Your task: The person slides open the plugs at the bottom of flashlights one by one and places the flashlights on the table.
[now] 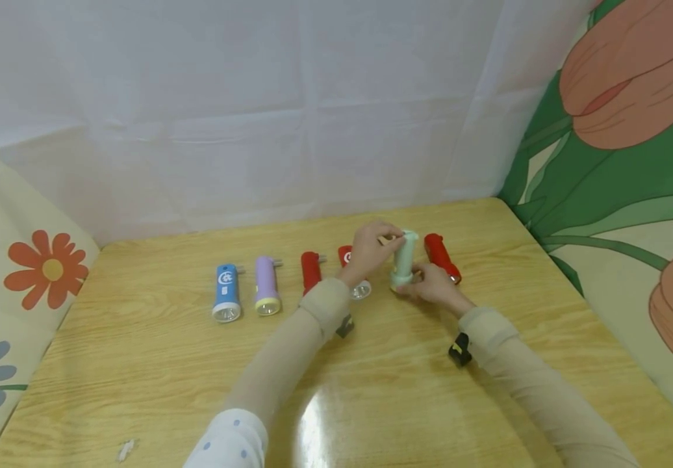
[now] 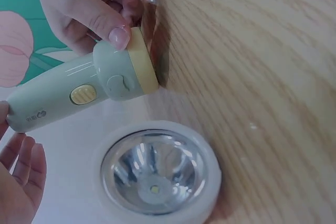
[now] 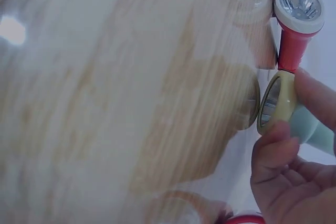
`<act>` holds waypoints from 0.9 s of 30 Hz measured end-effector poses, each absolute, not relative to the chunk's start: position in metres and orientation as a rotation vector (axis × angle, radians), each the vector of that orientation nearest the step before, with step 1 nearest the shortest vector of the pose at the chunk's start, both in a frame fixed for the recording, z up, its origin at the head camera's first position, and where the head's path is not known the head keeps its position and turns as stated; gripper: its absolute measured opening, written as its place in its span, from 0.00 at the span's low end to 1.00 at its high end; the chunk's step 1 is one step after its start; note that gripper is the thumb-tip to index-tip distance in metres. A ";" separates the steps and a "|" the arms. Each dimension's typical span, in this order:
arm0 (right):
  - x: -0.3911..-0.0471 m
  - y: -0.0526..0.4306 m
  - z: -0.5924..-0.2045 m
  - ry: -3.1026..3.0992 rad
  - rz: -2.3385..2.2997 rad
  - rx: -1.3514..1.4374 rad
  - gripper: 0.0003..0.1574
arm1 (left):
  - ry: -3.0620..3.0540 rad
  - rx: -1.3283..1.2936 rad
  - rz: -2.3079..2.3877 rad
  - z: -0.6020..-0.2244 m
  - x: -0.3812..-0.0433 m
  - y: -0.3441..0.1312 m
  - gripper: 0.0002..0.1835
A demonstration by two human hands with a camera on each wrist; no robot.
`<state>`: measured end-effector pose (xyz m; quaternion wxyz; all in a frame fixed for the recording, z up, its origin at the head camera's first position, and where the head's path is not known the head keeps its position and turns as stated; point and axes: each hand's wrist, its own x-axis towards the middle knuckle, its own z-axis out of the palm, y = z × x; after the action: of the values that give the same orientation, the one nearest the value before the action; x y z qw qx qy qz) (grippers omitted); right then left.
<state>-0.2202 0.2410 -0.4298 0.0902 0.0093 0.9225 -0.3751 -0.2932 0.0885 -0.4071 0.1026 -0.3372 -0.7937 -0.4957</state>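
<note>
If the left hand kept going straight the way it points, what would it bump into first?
Probably the mint-green flashlight. The left hand points right toward its far end, fingertips already at it. Past that lies a red flashlight, though depth is hard to judge.

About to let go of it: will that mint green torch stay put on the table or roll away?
The mint green torch looks round-bodied, so it would probably roll if laid sideways. Its wider yellow-rimmed head might curve that roll. Probably light, rigid plastic; both hands hold it easily.

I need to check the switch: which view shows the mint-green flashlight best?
Left wrist: the mint-green flashlight fills the frame, yellow switch facing the camera. Head view shows it small, between the left hand and right hand. Right wrist shows only its lens rim.
</note>
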 end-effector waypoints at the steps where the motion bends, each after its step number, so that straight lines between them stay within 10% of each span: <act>1: -0.220 0.241 -0.430 2.745 -1.116 0.014 0.33 | -2.340 -1.001 -1.467 -0.407 -0.292 0.088 0.07; 27: -0.220 0.251 -0.438 2.647 -1.244 -0.065 0.34 | -2.350 -1.138 -1.322 -0.410 -0.274 0.083 0.08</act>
<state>-0.2196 0.2509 -0.4377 0.1077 -0.0220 0.8995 -0.4229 -0.2744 0.0831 -0.4098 0.1073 -0.3867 -0.7983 -0.4490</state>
